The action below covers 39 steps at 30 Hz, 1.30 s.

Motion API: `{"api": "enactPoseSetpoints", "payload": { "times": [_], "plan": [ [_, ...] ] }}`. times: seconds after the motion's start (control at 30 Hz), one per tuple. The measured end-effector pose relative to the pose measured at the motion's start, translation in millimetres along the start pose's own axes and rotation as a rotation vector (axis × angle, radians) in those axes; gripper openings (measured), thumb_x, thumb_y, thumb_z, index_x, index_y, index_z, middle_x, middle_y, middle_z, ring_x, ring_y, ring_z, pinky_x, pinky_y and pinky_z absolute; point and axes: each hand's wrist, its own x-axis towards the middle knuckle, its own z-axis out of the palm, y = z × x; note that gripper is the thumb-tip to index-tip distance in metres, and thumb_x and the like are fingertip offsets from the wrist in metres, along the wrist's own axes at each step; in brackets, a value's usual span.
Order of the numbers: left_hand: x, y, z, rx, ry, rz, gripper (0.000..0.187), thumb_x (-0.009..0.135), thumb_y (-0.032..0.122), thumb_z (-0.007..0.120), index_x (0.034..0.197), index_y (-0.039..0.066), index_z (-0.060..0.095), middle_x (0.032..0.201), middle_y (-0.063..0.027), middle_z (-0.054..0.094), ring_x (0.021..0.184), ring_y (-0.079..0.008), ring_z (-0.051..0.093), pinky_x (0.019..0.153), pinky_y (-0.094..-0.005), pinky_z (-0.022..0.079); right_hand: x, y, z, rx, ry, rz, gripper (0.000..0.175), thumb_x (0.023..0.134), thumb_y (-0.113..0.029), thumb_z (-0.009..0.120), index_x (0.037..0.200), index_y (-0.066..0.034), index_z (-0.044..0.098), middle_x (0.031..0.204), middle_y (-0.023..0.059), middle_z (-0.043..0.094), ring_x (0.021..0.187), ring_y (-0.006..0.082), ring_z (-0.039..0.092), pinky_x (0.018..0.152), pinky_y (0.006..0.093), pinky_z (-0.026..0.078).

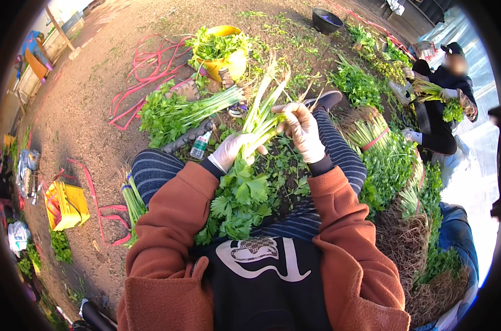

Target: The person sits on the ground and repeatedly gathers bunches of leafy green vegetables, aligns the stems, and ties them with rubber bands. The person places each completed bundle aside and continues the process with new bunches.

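Observation:
My left hand (pixel 233 152), in a pale thin glove, is closed around the stalks of a small bunch of leafy green celery (pixel 244 194). The leaves hang down towards my lap and the root ends point up and away. Just right of the stalks, my gloved right hand (pixel 301 129) has its thumb and fingertips pinched together at the bunch's edge; whether a stem is between them I cannot tell. A pile of celery (pixel 167 111) with aligned stalks lies beyond my left knee, near a plastic bottle (pixel 199 145). Loose leaves cover the ground between my legs.
Large tied celery bundles (pixel 378 153) with roots lie at my right. A yellow container (pixel 234 64) of leaves stands ahead, pink straps (pixel 140 74) beside it. A yellow basket (pixel 67 205) is at left, a black basin (pixel 327 20) farther off. Another person (pixel 440 95) sits at right holding celery.

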Motion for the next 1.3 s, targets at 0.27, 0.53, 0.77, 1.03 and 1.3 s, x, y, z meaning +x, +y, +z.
{"api": "enactPoseSetpoints", "payload": {
  "times": [0.27,0.53,0.77,1.03,1.3],
  "plan": [
    [-8.6,9.0,8.9,-0.221,0.068,-0.147,0.025,0.089,0.023,0.065,0.103,0.003,0.064,0.075,-0.0021,0.061,0.050,-0.0083,0.050,0.046,-0.0220,0.039,20.8,-13.5,-48.1,0.255,0.275,-0.105,0.014,0.101,-0.019,0.048,0.098,-0.0075,0.055,0.070,0.0010,0.053,0.059,0.0120,0.048,0.055,0.0242,0.040],
    [-12.9,12.6,10.0,-0.175,0.042,-0.132,0.025,0.089,0.021,0.062,0.105,0.002,0.062,0.073,-0.0025,0.060,0.052,-0.0082,0.051,0.045,-0.0217,0.037,37.9,-23.9,-123.2,0.510,0.653,-0.273,0.008,0.093,-0.011,0.054,0.089,-0.0049,0.056,0.069,-0.0012,0.052,0.058,0.0093,0.051,0.054,0.0209,0.044],
    [-7.3,7.7,8.9,-0.214,0.045,-0.158,0.028,0.089,0.022,0.062,0.107,0.001,0.061,0.073,-0.0031,0.060,0.052,-0.0081,0.050,0.045,-0.0216,0.037,23.1,-7.3,-59.4,-0.849,0.153,-0.006,0.014,0.087,-0.011,0.063,0.098,-0.0088,0.073,0.082,0.0059,0.071,0.067,0.0132,0.063,0.065,0.0283,0.051],
    [-1.9,-5.7,-0.3,-0.284,-0.034,-0.116,0.043,0.097,0.042,0.046,0.107,0.002,0.059,0.073,-0.0098,0.062,0.045,-0.0150,0.050,0.043,-0.0270,0.041,26.6,-32.3,-48.7,-0.883,0.337,-0.505,0.021,0.079,-0.003,0.070,0.099,-0.0106,0.068,0.100,0.0085,0.069,0.096,0.0242,0.065,0.087,0.0344,0.050],
    [6.2,-19.1,-8.9,-0.339,-0.113,-0.129,0.048,0.095,0.043,0.042,0.113,0.001,0.057,0.080,-0.0153,0.066,0.047,-0.0188,0.054,0.044,-0.0278,0.046,18.4,-26.2,13.9,-1.040,-0.419,-0.539,0.012,0.081,-0.012,0.070,0.092,-0.0058,0.067,0.094,0.0053,0.067,0.090,0.0231,0.063,0.080,0.0339,0.051]
  ]
}}
